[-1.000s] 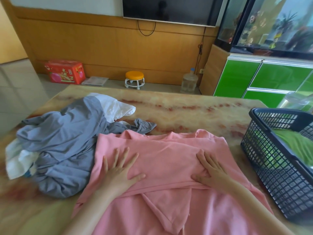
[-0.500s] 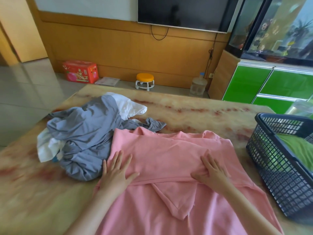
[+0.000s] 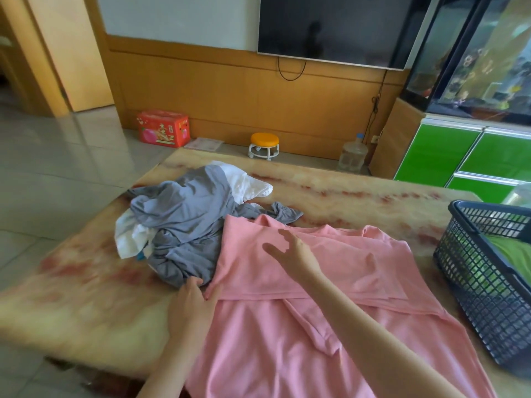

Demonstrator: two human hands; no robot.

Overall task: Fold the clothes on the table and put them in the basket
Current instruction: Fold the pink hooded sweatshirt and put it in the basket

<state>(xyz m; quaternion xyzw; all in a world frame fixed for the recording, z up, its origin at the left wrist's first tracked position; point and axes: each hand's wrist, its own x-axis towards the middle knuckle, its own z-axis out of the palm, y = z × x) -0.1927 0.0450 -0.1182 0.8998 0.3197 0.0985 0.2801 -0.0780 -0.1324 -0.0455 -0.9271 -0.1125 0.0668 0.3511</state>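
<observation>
**On the marbled surface: laundry and hands, listed near to far**

Nearest the front edge, we list one pink garment (image 3: pixel 253 340). It is spread wide over the surface (image 3: pixel 94 297), its upper part folded down over the middle, a sleeve lying beneath that fold, and its lower cloth running out of view at the bottom.

Left grip (image 3: pixel 192 300): a bare hand, fingers nearly straight and held together. It rests at the left edge of the pink fold where pink meets grey, with the thumb lying on the pink cloth.

Right grip (image 3: pixel 290 251): a bare hand raised above the pink fold, blurred, with fingers and thumb spread and nothing in it. Its forearm crosses the garment from the lower right.

Left of the pink garment and touching it, we note a crumpled grey garment (image 3: pixel 186 219). White cloth (image 3: pixel 247 182) shows at its far side and again at its left.

Right edge of the surface: a dark mesh basket (image 3: pixel 471 271), with a green garment (image 3: pixel 514 251) inside.

Floor beyond, along the wooden wall panel, we note:
- a red carton (image 3: pixel 163 128)
- a small orange-topped stool (image 3: pixel 264 140)
- a clear water bottle (image 3: pixel 352 153)

Wall above: a dark television (image 3: pixel 330 27).

Far right: an aquarium (image 3: pixel 474 53) standing on a green-fronted cabinet (image 3: pixel 448 153).
</observation>
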